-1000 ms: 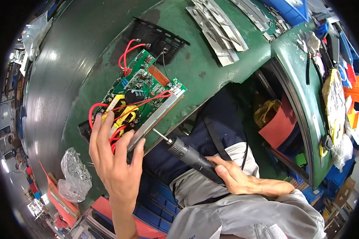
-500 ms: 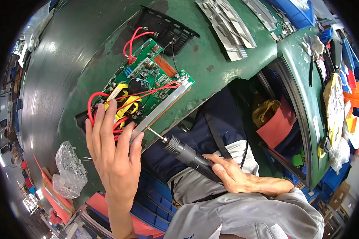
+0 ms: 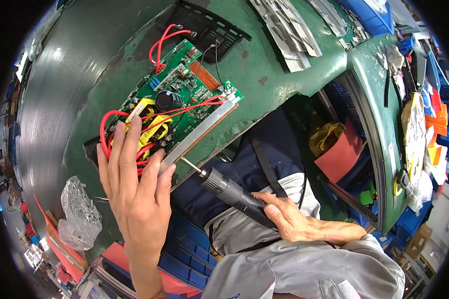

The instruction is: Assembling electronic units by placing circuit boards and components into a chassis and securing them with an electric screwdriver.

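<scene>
Right hand (image 3: 287,219)'s curled round the driver (image 3: 234,194), bit aimed up-left at the bar (image 3: 199,132), which slants lower-left to upper-right. Left hand (image 3: 140,199)'s nearer, fingers half spread over the board (image 3: 185,117)'s lower-left end, can't tell if gripping; board's on the table (image 3: 269,97), mostly up-right of it.

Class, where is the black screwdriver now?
In the head view, the black screwdriver is just below centre, gripped by the right hand and pointed toward the silver bar.
</scene>
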The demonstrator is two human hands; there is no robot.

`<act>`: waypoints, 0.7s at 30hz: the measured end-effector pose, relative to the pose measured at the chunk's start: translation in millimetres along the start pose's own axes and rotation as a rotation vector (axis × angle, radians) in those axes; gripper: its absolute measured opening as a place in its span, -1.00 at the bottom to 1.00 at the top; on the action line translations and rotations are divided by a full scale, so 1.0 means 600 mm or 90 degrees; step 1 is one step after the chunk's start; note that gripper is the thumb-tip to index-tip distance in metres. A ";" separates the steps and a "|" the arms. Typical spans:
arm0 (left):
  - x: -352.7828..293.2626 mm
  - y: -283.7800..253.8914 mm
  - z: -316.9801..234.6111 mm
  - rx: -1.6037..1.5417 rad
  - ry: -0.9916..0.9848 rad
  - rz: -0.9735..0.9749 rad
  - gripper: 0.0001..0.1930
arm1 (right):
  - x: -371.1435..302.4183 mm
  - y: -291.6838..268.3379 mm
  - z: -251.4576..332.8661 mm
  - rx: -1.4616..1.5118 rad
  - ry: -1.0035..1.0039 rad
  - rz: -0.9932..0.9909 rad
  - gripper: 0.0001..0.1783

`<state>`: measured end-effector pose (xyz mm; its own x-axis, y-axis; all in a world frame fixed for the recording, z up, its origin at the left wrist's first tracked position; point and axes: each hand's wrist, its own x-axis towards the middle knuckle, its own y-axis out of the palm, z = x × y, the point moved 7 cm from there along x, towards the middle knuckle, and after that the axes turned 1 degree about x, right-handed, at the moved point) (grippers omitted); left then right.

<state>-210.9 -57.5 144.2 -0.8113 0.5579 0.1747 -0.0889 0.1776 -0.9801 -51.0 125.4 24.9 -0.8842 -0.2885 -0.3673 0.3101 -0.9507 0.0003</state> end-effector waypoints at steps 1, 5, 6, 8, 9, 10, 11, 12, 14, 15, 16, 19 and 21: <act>0.000 -0.001 0.000 -0.001 -0.001 0.001 -0.78 | 0.000 0.001 -0.001 -0.001 0.002 0.000 -0.47; -0.001 -0.002 0.000 0.000 -0.008 0.006 -0.78 | 0.003 0.001 0.001 -0.013 -0.020 -0.015 -0.48; -0.001 -0.002 0.001 -0.002 -0.015 0.010 -0.78 | 0.004 0.001 0.003 -0.015 -0.027 -0.020 -0.48; -0.003 -0.002 0.003 -0.004 -0.017 0.015 -0.78 | 0.005 0.003 0.004 -0.007 -0.003 -0.008 -0.46; -0.002 -0.002 0.003 -0.007 -0.017 0.018 -0.78 | 0.005 0.004 0.002 -0.001 0.022 0.000 -0.44; -0.001 -0.002 0.003 -0.006 -0.017 0.019 -0.78 | 0.005 0.005 0.002 0.000 0.021 0.001 -0.44; -0.001 -0.001 0.003 -0.009 -0.019 0.024 -0.78 | 0.005 0.008 -0.006 0.078 0.066 0.010 -0.38; 0.002 0.001 0.004 -0.012 -0.020 0.028 -0.78 | 0.008 0.011 -0.013 0.155 0.110 0.019 -0.31; 0.003 0.004 0.008 -0.018 -0.027 0.038 -0.78 | -0.001 0.036 -0.051 0.455 0.280 0.123 -0.05; 0.003 0.000 0.008 -0.024 -0.022 0.039 -0.78 | -0.003 0.046 -0.050 0.557 0.317 0.171 -0.02; 0.005 -0.001 0.008 -0.022 -0.022 0.041 -0.78 | -0.004 0.046 -0.053 0.558 0.321 0.173 0.00; 0.016 -0.004 0.007 -0.069 -0.044 0.082 -0.79 | 0.000 0.018 -0.027 0.280 0.210 0.090 -0.05; 0.017 -0.008 0.009 -0.068 -0.054 0.106 -0.79 | 0.000 0.006 -0.016 0.050 0.129 0.046 -0.13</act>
<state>-222.1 -57.1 150.3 -0.8562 0.5167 -0.0011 0.1079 0.1767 -0.9783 -46.5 123.2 16.1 -0.7696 -0.3355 -0.5433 0.3350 -0.9365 0.1038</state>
